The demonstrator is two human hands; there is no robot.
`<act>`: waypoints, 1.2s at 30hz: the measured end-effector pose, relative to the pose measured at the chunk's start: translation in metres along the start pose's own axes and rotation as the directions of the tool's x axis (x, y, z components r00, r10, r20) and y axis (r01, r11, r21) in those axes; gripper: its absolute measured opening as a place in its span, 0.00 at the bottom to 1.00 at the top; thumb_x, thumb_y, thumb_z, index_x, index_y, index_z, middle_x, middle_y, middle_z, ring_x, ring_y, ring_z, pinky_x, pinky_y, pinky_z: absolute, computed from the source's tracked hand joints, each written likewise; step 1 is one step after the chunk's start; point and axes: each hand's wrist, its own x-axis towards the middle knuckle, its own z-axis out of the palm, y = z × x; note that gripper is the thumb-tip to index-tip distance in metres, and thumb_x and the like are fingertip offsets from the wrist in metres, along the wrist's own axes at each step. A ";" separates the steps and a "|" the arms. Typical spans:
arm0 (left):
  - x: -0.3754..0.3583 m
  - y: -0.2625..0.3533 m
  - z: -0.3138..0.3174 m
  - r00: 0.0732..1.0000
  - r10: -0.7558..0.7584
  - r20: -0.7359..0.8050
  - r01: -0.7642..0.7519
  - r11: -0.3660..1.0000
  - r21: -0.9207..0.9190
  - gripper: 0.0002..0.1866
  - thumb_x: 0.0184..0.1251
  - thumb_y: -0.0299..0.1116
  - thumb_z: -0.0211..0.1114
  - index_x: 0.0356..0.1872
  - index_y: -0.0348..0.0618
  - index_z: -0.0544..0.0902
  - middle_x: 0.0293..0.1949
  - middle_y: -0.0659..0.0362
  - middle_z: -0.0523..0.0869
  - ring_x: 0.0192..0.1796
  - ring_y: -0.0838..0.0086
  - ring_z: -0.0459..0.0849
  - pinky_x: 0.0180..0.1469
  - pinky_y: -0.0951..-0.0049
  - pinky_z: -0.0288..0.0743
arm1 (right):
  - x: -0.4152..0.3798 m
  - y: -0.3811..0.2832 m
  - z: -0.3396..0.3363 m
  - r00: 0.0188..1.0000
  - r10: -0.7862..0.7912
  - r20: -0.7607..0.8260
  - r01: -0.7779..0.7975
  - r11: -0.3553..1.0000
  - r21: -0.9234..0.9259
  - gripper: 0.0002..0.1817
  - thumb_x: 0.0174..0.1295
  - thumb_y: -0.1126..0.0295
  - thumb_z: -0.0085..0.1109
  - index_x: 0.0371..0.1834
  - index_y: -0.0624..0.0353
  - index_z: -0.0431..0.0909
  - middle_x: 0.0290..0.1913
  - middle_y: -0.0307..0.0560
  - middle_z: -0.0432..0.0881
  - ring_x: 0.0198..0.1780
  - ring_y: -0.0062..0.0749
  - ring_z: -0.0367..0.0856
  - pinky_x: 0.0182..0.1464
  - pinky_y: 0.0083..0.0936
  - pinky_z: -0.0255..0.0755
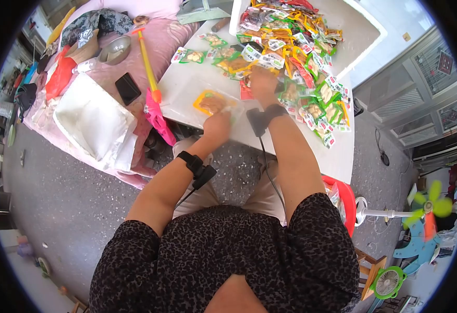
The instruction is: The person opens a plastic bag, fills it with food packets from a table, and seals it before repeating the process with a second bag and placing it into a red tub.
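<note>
My left hand (218, 128) is closed at the near edge of a clear plastic bag (233, 108). An orange-edged snack packet (211, 103) shows in or under the clear plastic, on the white table (181, 91). My right hand (264, 82) reaches into a pile of small snack packets (291, 91), and its fingertips are hidden among them. Beside that hand lies a red packet (246, 89). Several green-edged packets (194, 56) lie apart from the pile on the left.
A white foam box (361, 31) full of packets lies at the table's far side. On the left, a pink-covered bed (173, 34) holds a phone (128, 88), a metal bowl (115, 50) and a white foam tray (95, 117). A red tub (347, 201) stands by the table's right corner.
</note>
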 end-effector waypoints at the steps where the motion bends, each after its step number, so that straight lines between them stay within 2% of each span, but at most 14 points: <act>1: 0.000 -0.001 0.001 1.000 0.001 0.008 -0.001 1.000 0.007 0.07 0.52 0.32 0.47 0.28 0.41 0.71 0.28 0.46 0.76 0.31 0.54 0.76 0.33 0.58 0.68 | 0.000 0.007 -0.001 1.000 -0.013 -0.021 0.013 0.999 0.040 0.14 0.53 0.64 0.45 0.42 0.56 0.69 0.42 0.48 0.73 0.45 0.37 0.71 0.44 0.36 0.63; 3: 0.001 0.000 0.000 1.000 -0.009 0.021 0.008 1.000 0.021 0.07 0.52 0.32 0.47 0.28 0.41 0.71 0.28 0.46 0.76 0.31 0.54 0.76 0.33 0.58 0.69 | -0.001 0.023 -0.004 0.997 -0.034 -0.063 0.041 0.992 0.118 0.12 0.53 0.65 0.44 0.38 0.57 0.71 0.36 0.49 0.75 0.38 0.39 0.75 0.38 0.33 0.67; 6: 0.001 0.003 -0.002 0.999 -0.028 0.032 0.026 0.999 0.042 0.07 0.52 0.32 0.47 0.29 0.41 0.71 0.29 0.45 0.76 0.32 0.54 0.77 0.34 0.58 0.69 | -0.028 0.033 -0.042 0.951 0.113 -0.287 0.031 0.891 0.453 0.09 0.52 0.68 0.45 0.34 0.60 0.71 0.31 0.51 0.75 0.30 0.40 0.75 0.34 0.32 0.69; 9: 0.000 0.003 0.000 0.999 -0.034 0.041 0.032 0.998 0.056 0.08 0.53 0.32 0.47 0.29 0.41 0.72 0.31 0.45 0.76 0.32 0.54 0.77 0.34 0.59 0.69 | -0.049 0.054 -0.054 0.931 0.278 -0.238 -0.007 0.663 0.748 0.07 0.53 0.70 0.46 0.30 0.61 0.70 0.30 0.48 0.73 0.28 0.35 0.73 0.33 0.31 0.71; 10: 0.001 0.004 -0.002 0.997 -0.046 0.055 0.042 0.997 0.062 0.08 0.53 0.32 0.47 0.30 0.41 0.72 0.31 0.45 0.76 0.32 0.54 0.77 0.35 0.59 0.69 | -0.060 0.049 -0.060 0.885 0.459 0.081 -0.143 0.102 0.985 0.07 0.55 0.69 0.46 0.32 0.60 0.70 0.30 0.44 0.71 0.28 0.30 0.72 0.30 0.28 0.72; 17: 0.002 -0.002 0.007 1.000 -0.023 0.002 0.022 0.997 0.070 0.09 0.53 0.32 0.46 0.31 0.40 0.72 0.30 0.46 0.77 0.32 0.54 0.77 0.34 0.58 0.69 | -0.112 0.069 -0.077 0.844 0.480 0.241 -0.154 -0.213 0.965 0.05 0.57 0.69 0.44 0.33 0.57 0.68 0.30 0.39 0.73 0.29 0.25 0.73 0.27 0.23 0.72; 18: 0.002 -0.002 0.007 1.000 -0.018 -0.003 0.018 0.997 0.069 0.09 0.53 0.32 0.46 0.31 0.40 0.72 0.30 0.46 0.77 0.31 0.54 0.77 0.33 0.58 0.69 | -0.118 0.066 -0.085 0.838 0.506 0.202 -0.142 -0.155 0.978 0.05 0.56 0.71 0.45 0.31 0.59 0.69 0.27 0.43 0.75 0.29 0.31 0.74 0.30 0.28 0.71; 20: 0.002 -0.001 0.007 1.000 -0.011 -0.010 0.012 0.998 0.067 0.09 0.53 0.32 0.46 0.31 0.40 0.72 0.30 0.46 0.77 0.31 0.54 0.77 0.33 0.57 0.69 | -0.131 0.066 -0.074 0.859 0.457 -0.230 -0.033 0.498 0.867 0.05 0.55 0.71 0.46 0.29 0.61 0.70 0.27 0.48 0.74 0.28 0.37 0.73 0.30 0.30 0.69; 21: 0.001 -0.002 0.008 1.000 0.008 -0.026 -0.006 0.998 0.062 0.09 0.52 0.32 0.47 0.31 0.40 0.72 0.30 0.46 0.77 0.31 0.54 0.76 0.33 0.57 0.69 | -0.138 0.064 -0.071 0.854 0.325 -0.406 0.023 0.757 0.653 0.05 0.54 0.72 0.46 0.28 0.62 0.70 0.26 0.50 0.74 0.27 0.40 0.73 0.30 0.31 0.68; 23: 0.000 -0.005 0.010 0.997 0.041 -0.064 -0.038 0.998 0.054 0.09 0.52 0.32 0.47 0.30 0.40 0.72 0.29 0.46 0.77 0.30 0.54 0.76 0.32 0.57 0.69 | -0.152 0.045 -0.064 0.864 -0.052 -0.500 0.220 0.934 0.283 0.04 0.49 0.75 0.47 0.28 0.62 0.70 0.27 0.53 0.73 0.29 0.48 0.69 0.32 0.36 0.64; 24: 0.000 -0.006 0.010 0.997 0.043 -0.058 -0.040 0.998 0.051 0.08 0.52 0.32 0.47 0.30 0.40 0.72 0.29 0.46 0.77 0.30 0.54 0.76 0.32 0.57 0.69 | -0.161 0.033 -0.056 0.910 -0.091 -0.404 0.221 0.932 0.288 0.06 0.45 0.77 0.47 0.28 0.62 0.71 0.29 0.51 0.74 0.33 0.45 0.71 0.34 0.36 0.66; 27: 0.000 -0.006 0.010 0.998 0.040 -0.050 -0.038 0.998 0.045 0.08 0.51 0.32 0.48 0.31 0.41 0.72 0.28 0.46 0.77 0.30 0.54 0.76 0.32 0.57 0.69 | -0.174 0.011 -0.022 0.859 -0.259 -0.443 0.372 0.909 0.190 0.07 0.42 0.77 0.48 0.27 0.61 0.71 0.32 0.50 0.74 0.36 0.42 0.72 0.37 0.34 0.67; 32: -0.001 0.000 0.000 1.000 -0.009 -0.007 0.009 1.000 -0.003 0.10 0.51 0.34 0.49 0.33 0.41 0.71 0.32 0.46 0.76 0.34 0.55 0.76 0.34 0.57 0.69 | -0.172 0.010 -0.031 0.886 -0.271 -0.376 0.365 0.908 0.206 0.06 0.42 0.77 0.48 0.26 0.61 0.71 0.31 0.49 0.75 0.36 0.42 0.73 0.38 0.33 0.68; 36: -0.016 0.022 -0.018 0.966 0.174 -0.190 -0.191 0.979 -0.075 0.13 0.51 0.36 0.52 0.37 0.41 0.70 0.38 0.48 0.74 0.40 0.57 0.74 0.40 0.61 0.67 | -0.166 0.020 -0.065 0.895 -0.322 -0.309 0.414 0.858 0.305 0.05 0.43 0.77 0.47 0.25 0.60 0.71 0.27 0.48 0.75 0.33 0.42 0.74 0.35 0.32 0.68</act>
